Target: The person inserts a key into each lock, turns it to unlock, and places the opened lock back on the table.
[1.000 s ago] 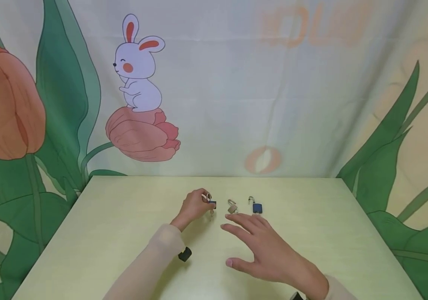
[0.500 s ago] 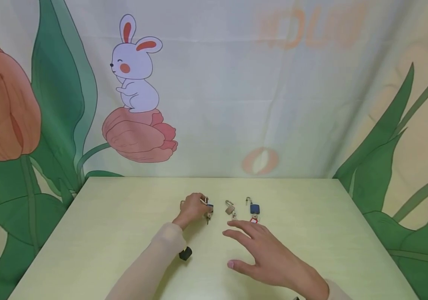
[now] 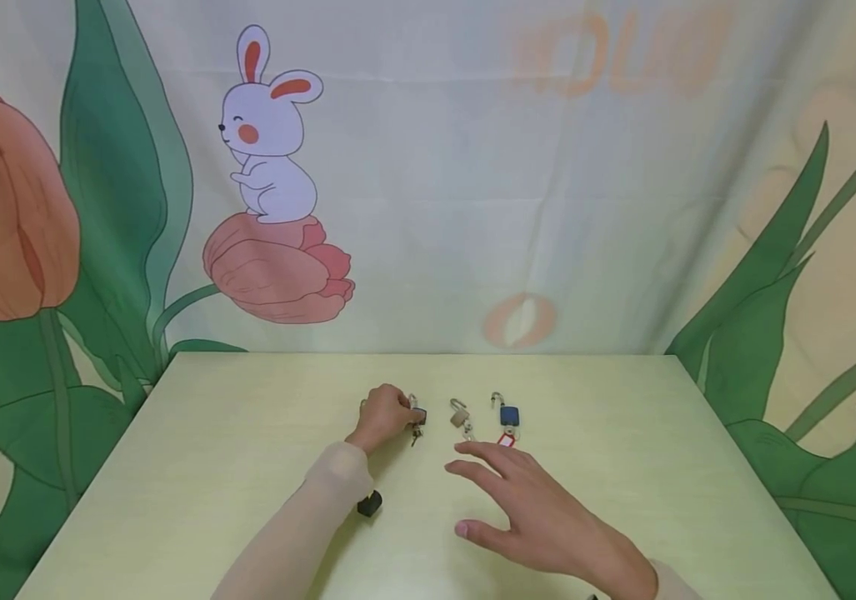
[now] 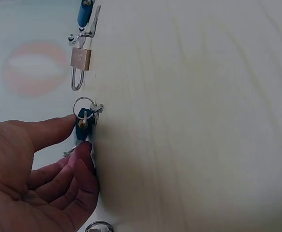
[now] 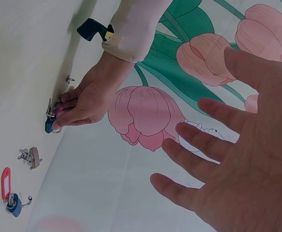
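Note:
My left hand [image 3: 384,419] pinches a small blue padlock [image 4: 84,126] between thumb and fingers at the table's far middle. A key [image 3: 416,435] on a ring hangs at the padlock's near end. To its right lies a brass padlock [image 3: 460,417] with its shackle swung out and keys attached. Farther right is another blue padlock [image 3: 509,416], its shackle also out, with a red-edged key tag [image 3: 506,440]. My right hand [image 3: 536,517] hovers palm down in front of these two, fingers spread, holding nothing. Part of the pinched padlock is hidden by my fingers.
The pale table [image 3: 232,467] ends at a cloth backdrop [image 3: 412,208] printed with tulips and a rabbit. A metal ring [image 4: 100,225] shows below my left hand in the left wrist view. A black camera piece [image 3: 370,503] hangs from my left wrist.
My left hand has brought the blue padlock lower, beside the brass one. The right hand has shifted slightly nearer me, uncovering the red tag. The head view has turned a little.

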### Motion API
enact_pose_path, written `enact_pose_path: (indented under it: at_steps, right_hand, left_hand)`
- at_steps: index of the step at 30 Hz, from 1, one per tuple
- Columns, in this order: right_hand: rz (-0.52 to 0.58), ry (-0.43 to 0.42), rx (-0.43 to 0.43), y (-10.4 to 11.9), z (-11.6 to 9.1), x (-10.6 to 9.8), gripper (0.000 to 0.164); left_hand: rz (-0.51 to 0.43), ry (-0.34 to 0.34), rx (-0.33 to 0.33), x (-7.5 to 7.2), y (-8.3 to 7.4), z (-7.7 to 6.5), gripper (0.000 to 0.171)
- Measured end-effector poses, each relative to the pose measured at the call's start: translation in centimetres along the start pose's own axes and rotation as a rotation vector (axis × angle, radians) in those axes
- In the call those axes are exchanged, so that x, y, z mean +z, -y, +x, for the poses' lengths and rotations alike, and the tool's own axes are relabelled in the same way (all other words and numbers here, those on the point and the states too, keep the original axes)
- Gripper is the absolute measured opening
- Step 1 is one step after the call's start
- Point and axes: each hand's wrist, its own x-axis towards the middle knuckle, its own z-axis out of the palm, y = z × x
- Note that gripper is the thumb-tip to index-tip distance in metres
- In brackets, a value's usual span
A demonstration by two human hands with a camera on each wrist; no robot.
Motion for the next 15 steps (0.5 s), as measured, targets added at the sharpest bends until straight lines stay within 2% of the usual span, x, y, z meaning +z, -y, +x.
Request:
enact_pose_path:
  at_steps: [3, 7, 15]
  right_hand:
    - [-0.001, -0.02, -0.007, 0.1, 0.1, 0.0, 0.056]
    - [-0.004, -0.047, 0.002, 0.2, 0.2, -0.2, 0.056]
    - [0.02, -0.081, 0.043, 0.0, 0.5, -1.4, 0.053]
  left_hand:
    - [0.007, -0.005, -0.02, 0.0, 0.1, -0.1, 0.027]
    - [-0.039, -0.013, -0.024, -0.3, -0.2, -0.5, 0.023]
    - [-0.077, -0.053, 0.105, -2.5, -1.7, -1.5, 0.033]
